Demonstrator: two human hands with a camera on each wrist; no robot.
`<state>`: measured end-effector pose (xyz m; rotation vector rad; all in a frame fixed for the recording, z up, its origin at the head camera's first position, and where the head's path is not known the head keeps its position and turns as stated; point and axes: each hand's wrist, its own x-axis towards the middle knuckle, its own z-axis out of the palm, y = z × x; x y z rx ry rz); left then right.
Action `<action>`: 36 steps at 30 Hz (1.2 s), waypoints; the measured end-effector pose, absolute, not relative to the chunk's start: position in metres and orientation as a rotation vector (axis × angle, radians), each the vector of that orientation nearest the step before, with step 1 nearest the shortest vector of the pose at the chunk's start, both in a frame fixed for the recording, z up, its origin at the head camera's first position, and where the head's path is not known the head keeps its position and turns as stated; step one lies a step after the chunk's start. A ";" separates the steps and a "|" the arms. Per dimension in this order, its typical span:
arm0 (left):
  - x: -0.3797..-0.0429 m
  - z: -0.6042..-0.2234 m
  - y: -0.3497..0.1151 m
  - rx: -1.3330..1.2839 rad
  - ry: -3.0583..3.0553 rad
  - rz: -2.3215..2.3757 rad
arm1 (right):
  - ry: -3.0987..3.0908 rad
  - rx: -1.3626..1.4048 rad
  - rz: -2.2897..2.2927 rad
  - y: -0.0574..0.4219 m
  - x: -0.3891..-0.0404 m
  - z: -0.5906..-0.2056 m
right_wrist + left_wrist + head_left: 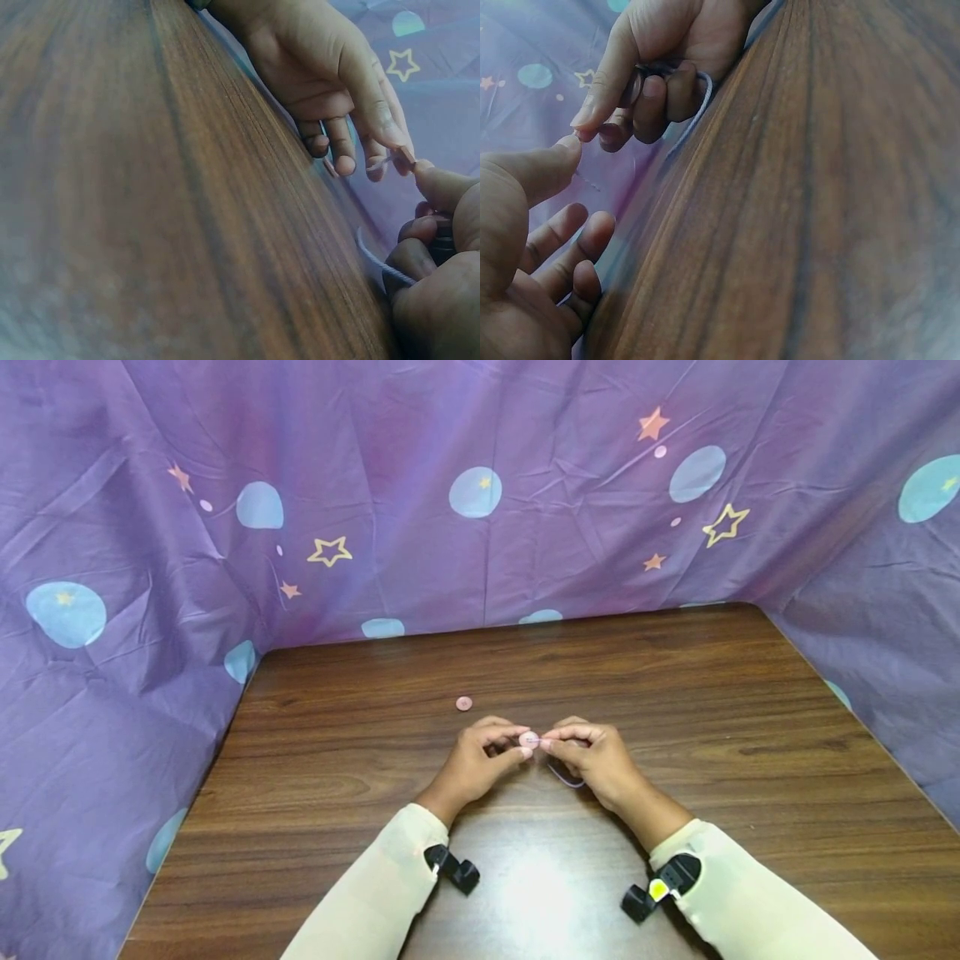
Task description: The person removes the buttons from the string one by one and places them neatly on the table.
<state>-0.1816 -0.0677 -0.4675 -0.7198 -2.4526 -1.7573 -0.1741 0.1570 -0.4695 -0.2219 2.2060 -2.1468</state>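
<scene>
A pink button (528, 741) is pinched by the thumb and forefinger of my left hand (476, 763), over the middle of the table. My right hand (604, 765) pinches the thin purple string right at the button's face. In the right wrist view a short end of string sticks out on the left-hand side of the button (405, 157). More of the string (697, 112) loops out below my right hand's curled fingers. Those fingers also hold a dark rounded thing (633, 88), whose kind I cannot tell. The left hand's other fingers are spread loosely.
A second pink button (464, 703) lies on the brown wooden table (337, 710), beyond my left hand. A purple cloth (405, 560) with stars and blue spots hangs behind and beside the table. Bright glare shows on the near tabletop.
</scene>
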 end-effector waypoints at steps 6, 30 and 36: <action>-0.184 -0.469 -0.068 -0.696 -2.442 -1.733 | 2.204 -0.210 -2.170 0.157 -0.175 -0.471; -0.190 -0.469 -0.078 -0.625 -2.393 -1.676 | 2.148 -0.120 -2.253 0.156 -0.175 -0.469; -0.191 -0.469 -0.080 -0.611 -2.397 -1.665 | 2.136 -0.112 -2.258 0.155 -0.176 -0.471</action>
